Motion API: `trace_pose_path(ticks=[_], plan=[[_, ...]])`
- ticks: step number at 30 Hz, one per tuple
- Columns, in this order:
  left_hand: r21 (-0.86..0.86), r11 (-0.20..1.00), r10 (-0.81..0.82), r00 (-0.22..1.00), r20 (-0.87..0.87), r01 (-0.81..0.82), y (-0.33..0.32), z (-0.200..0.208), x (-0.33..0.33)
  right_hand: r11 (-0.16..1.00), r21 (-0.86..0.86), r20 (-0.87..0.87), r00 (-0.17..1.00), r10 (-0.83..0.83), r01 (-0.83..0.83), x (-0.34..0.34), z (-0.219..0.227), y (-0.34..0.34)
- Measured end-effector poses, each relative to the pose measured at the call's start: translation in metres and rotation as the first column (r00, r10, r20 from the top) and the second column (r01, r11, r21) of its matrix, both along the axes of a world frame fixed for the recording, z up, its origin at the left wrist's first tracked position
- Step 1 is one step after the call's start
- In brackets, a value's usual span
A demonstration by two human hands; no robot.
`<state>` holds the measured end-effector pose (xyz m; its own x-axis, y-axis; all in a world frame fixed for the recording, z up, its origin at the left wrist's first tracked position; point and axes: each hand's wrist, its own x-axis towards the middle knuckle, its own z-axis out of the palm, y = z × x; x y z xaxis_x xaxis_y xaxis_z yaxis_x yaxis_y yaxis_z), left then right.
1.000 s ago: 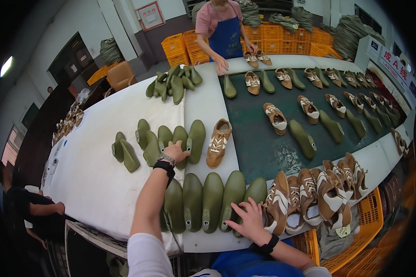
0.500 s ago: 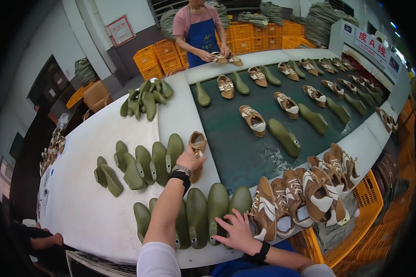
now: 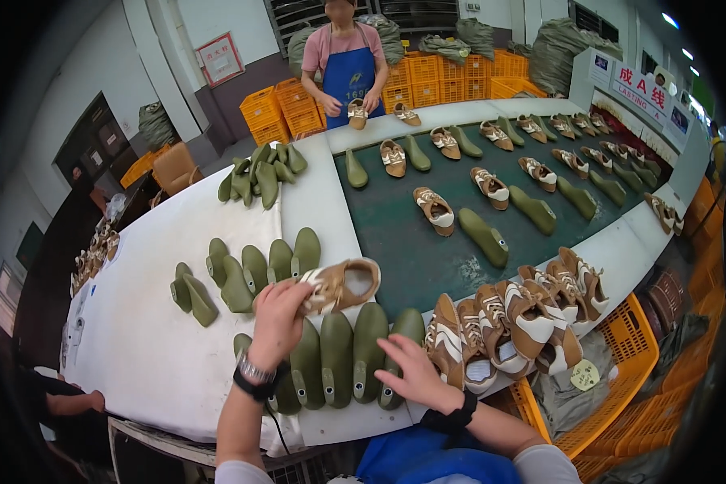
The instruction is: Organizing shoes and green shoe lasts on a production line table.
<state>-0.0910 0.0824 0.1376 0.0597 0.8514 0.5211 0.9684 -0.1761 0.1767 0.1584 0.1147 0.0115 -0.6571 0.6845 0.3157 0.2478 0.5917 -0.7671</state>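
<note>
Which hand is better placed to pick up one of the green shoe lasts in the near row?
Right, probably. The right hand is empty and already rests on the near row of olive-green plastic shoe lasts, while the left hand is holding a tan-and-white sneaker upper.

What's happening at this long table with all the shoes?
A person's left hand holds a tan-and-white shoe up over a row of green shoe lasts, while the right hand rests on that row. More shoes and lasts lie on the green belt. Across it, a co-worker in a blue apron handles another shoe.
</note>
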Motion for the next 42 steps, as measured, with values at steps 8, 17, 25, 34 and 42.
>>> trace_pose_path(ticks=[8, 17, 25, 34, 42], plan=[[-0.092, 0.996, 0.042, 0.918, 0.394, -0.006, -0.124, -0.018, 0.029, 0.923, 0.196, 0.020, 0.942, 0.334, -0.331, 0.025, 0.085, 0.004], [0.180, 0.929, 0.086, 0.660, 0.746, -0.324, -0.135, -0.057, 0.011, 0.954, 0.086, -0.022, 0.957, 0.290, -0.288, -0.015, 0.092, -0.019], [0.268, 0.960, -0.257, -0.616, 0.744, -0.077, -0.137, -0.127, 0.018, 0.647, 0.168, 0.166, 0.668, 0.725, -0.744, -0.096, 0.097, -0.033], [0.077, 0.989, -0.136, -0.559, 0.818, -0.129, -0.137, -0.145, 0.025, 0.879, 0.066, 0.642, 0.694, 0.326, -0.473, -0.259, 0.029, 0.122], [-0.289, 0.957, 0.235, -0.610, 0.756, 0.010, -0.129, -0.144, 0.026, 0.989, 0.016, 0.552, 0.827, 0.111, -0.144, -0.302, -0.031, 0.165]])
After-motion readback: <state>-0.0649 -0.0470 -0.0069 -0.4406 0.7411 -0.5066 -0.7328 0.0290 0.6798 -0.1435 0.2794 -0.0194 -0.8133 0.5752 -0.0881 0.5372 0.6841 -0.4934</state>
